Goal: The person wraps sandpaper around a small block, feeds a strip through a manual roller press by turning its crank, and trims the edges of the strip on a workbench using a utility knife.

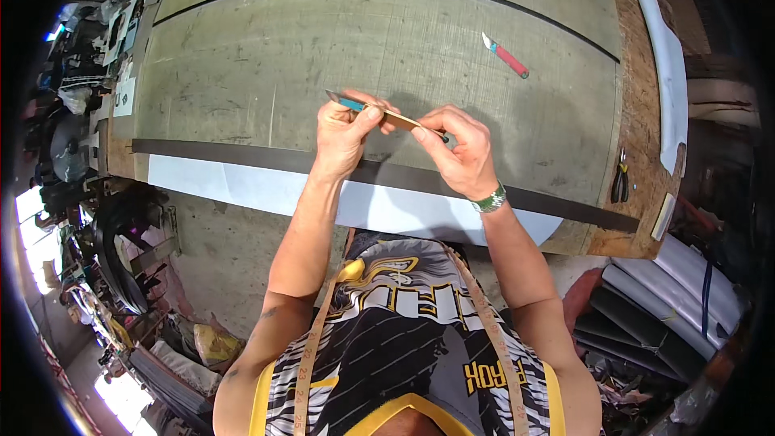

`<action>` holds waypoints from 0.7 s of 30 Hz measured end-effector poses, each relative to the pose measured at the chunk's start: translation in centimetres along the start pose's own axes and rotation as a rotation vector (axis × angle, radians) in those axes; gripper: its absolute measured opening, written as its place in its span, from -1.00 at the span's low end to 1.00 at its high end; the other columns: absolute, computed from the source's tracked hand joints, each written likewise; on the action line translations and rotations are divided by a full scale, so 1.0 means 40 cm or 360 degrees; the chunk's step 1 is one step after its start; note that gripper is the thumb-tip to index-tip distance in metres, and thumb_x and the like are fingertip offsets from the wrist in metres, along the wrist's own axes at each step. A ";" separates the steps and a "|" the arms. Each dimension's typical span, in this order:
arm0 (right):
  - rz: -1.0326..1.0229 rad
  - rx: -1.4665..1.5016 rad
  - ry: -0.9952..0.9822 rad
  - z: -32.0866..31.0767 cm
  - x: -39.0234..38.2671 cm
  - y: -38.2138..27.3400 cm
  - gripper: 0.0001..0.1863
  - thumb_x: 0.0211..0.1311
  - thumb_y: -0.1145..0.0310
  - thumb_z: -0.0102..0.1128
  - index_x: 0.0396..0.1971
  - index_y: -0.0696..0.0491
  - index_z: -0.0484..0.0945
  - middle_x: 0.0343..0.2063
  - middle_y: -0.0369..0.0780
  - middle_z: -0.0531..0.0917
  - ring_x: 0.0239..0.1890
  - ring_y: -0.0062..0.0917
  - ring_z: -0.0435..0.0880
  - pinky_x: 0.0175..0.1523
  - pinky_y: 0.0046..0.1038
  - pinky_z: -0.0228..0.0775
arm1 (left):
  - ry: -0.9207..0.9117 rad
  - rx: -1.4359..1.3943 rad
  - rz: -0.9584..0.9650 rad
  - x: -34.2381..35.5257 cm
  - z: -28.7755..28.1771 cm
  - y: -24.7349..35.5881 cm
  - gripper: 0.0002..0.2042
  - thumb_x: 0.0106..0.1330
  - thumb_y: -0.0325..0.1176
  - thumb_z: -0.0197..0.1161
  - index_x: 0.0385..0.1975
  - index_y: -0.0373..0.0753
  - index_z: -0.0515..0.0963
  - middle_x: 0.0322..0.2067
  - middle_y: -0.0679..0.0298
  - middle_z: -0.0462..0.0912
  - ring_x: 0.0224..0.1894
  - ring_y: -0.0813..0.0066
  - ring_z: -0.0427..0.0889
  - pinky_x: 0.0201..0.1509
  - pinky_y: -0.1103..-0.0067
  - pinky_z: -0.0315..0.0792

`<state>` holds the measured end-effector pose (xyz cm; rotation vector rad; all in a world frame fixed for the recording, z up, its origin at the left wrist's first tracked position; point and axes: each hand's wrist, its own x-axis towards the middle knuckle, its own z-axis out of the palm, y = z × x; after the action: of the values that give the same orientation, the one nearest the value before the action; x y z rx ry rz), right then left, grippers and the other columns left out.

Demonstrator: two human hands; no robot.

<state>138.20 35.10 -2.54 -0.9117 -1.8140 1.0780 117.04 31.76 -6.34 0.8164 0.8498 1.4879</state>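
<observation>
Over the green-grey worktable, my left hand grips a slim teal tool with a grey angled tip, a flat tan strip lying along it. My right hand pinches that strip's other end, near a small dark tip; whether tool and strip are joined I cannot tell. Beyond my hands a red-handled knife with a curved blade lies on the table.
Pliers and a white roll lie on the wooden right edge. A dark band and white sheet run along the near edge. Rolled materials sit below right; cluttered equipment fills the left. A tape measure hangs round my neck.
</observation>
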 end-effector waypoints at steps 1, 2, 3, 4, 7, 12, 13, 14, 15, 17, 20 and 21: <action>0.0066 0.0092 -0.0043 -0.014 -0.002 -0.001 -0.90 0.25 0.49 0.38 -0.29 0.19 0.68 -0.39 -0.18 0.71 -0.38 -0.39 0.69 -0.30 -0.43 0.50 | -0.0010 0.0004 -0.0019 -0.001 0.007 0.000 -0.88 0.45 -0.38 0.34 -0.22 -0.30 0.60 -0.23 -0.03 0.73 -0.31 0.34 0.72 -0.22 0.47 0.62; 0.0130 0.0183 -0.0085 -0.025 -0.001 -0.002 -0.91 0.25 0.51 0.37 -0.29 0.19 0.68 -0.39 -0.17 0.71 -0.38 -0.37 0.69 -0.30 -0.43 0.49 | -0.0022 0.0007 -0.0037 0.001 0.013 0.000 -0.88 0.44 -0.39 0.34 -0.23 -0.30 0.60 -0.23 -0.04 0.73 -0.30 0.34 0.72 -0.21 0.45 0.63; 0.0119 0.0184 -0.0083 -0.031 0.006 -0.005 -0.91 0.25 0.51 0.37 -0.29 0.19 0.68 -0.39 -0.17 0.71 -0.38 -0.37 0.69 -0.30 -0.43 0.49 | -0.0020 0.0028 -0.0043 0.006 0.014 0.002 -0.88 0.42 -0.40 0.36 -0.23 -0.31 0.60 -0.25 -0.04 0.73 -0.30 0.33 0.71 -0.22 0.42 0.64; 0.0019 0.0107 -0.0073 -0.035 0.008 -0.010 -0.91 0.25 0.51 0.37 -0.29 0.18 0.68 -0.38 -0.18 0.71 -0.38 -0.38 0.69 -0.29 -0.42 0.50 | -0.0020 0.0033 -0.0038 0.011 0.019 0.006 -0.88 0.42 -0.40 0.36 -0.23 -0.31 0.60 -0.25 -0.04 0.73 -0.30 0.33 0.71 -0.22 0.42 0.64; -0.0118 -0.0027 -0.0076 -0.058 0.019 -0.019 -0.91 0.23 0.51 0.39 -0.29 0.17 0.69 -0.35 -0.17 0.73 -0.35 -0.39 0.70 -0.26 -0.40 0.52 | -0.0106 0.0031 0.0040 0.036 0.031 0.021 -0.92 0.39 -0.47 0.37 -0.25 -0.33 0.63 -0.26 -0.05 0.75 -0.33 0.36 0.73 -0.25 0.46 0.66; -0.0021 0.0217 -0.0083 -0.095 0.030 0.006 -0.89 0.21 0.52 0.42 -0.28 0.18 0.69 -0.30 -0.16 0.75 -0.30 -0.41 0.73 -0.20 -0.39 0.55 | -0.0182 -0.0112 0.0095 0.067 0.015 0.024 -0.90 0.33 -0.51 0.40 -0.26 -0.36 0.63 -0.26 -0.09 0.74 -0.32 0.26 0.73 -0.24 0.38 0.66; -0.0075 0.0217 -0.0087 -0.104 0.028 0.012 -0.89 0.20 0.53 0.41 -0.28 0.18 0.69 -0.30 -0.15 0.75 -0.29 -0.40 0.74 -0.19 -0.39 0.55 | -0.0177 -0.0103 0.0103 0.070 0.012 0.027 -0.91 0.33 -0.51 0.40 -0.27 -0.36 0.63 -0.26 -0.10 0.74 -0.31 0.25 0.73 -0.24 0.38 0.66; -0.0125 0.0218 -0.0092 -0.108 0.029 0.018 -0.89 0.20 0.54 0.41 -0.27 0.19 0.69 -0.29 -0.15 0.75 -0.28 -0.39 0.74 -0.19 -0.39 0.56 | -0.0169 -0.0096 0.0100 0.075 0.008 0.030 -0.91 0.33 -0.51 0.40 -0.27 -0.36 0.63 -0.26 -0.10 0.74 -0.31 0.25 0.73 -0.24 0.38 0.66; -0.0175 0.0205 -0.0114 -0.111 0.034 0.024 -0.90 0.22 0.53 0.39 -0.28 0.18 0.69 -0.29 -0.15 0.75 -0.29 -0.39 0.73 -0.19 -0.38 0.56 | -0.0200 -0.0076 0.0069 0.080 0.002 0.031 -0.91 0.32 -0.52 0.40 -0.27 -0.36 0.63 -0.26 -0.10 0.74 -0.30 0.25 0.73 -0.24 0.37 0.66; -0.0148 0.0177 -0.0102 -0.105 0.034 0.036 -0.90 0.22 0.53 0.39 -0.29 0.18 0.68 -0.29 -0.15 0.74 -0.29 -0.39 0.73 -0.19 -0.38 0.56 | -0.0220 -0.0052 0.0018 0.084 0.003 0.031 -0.91 0.32 -0.52 0.40 -0.28 -0.36 0.64 -0.26 -0.10 0.74 -0.29 0.25 0.73 -0.24 0.37 0.67; -0.0018 0.0167 -0.0094 -0.092 0.031 0.049 -0.92 0.25 0.51 0.37 -0.31 0.18 0.67 -0.32 -0.15 0.74 -0.31 -0.39 0.73 -0.20 -0.39 0.55 | -0.0149 0.0084 -0.0002 0.093 0.014 0.017 -0.89 0.37 -0.46 0.37 -0.28 -0.37 0.62 -0.28 -0.07 0.73 -0.31 0.27 0.71 -0.25 0.40 0.65; 0.0085 0.0184 -0.0098 -0.086 0.029 0.054 -0.91 0.28 0.48 0.36 -0.32 0.18 0.67 -0.34 -0.16 0.73 -0.33 -0.39 0.72 -0.21 -0.39 0.54 | -0.0058 -0.0005 -0.0101 0.090 0.019 0.009 -0.85 0.42 -0.41 0.34 -0.27 -0.38 0.61 -0.29 -0.06 0.73 -0.33 0.29 0.70 -0.27 0.44 0.62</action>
<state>141.21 38.01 -3.13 -0.8706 -1.7659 1.2438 117.25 35.38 -5.57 0.8047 0.8391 1.4142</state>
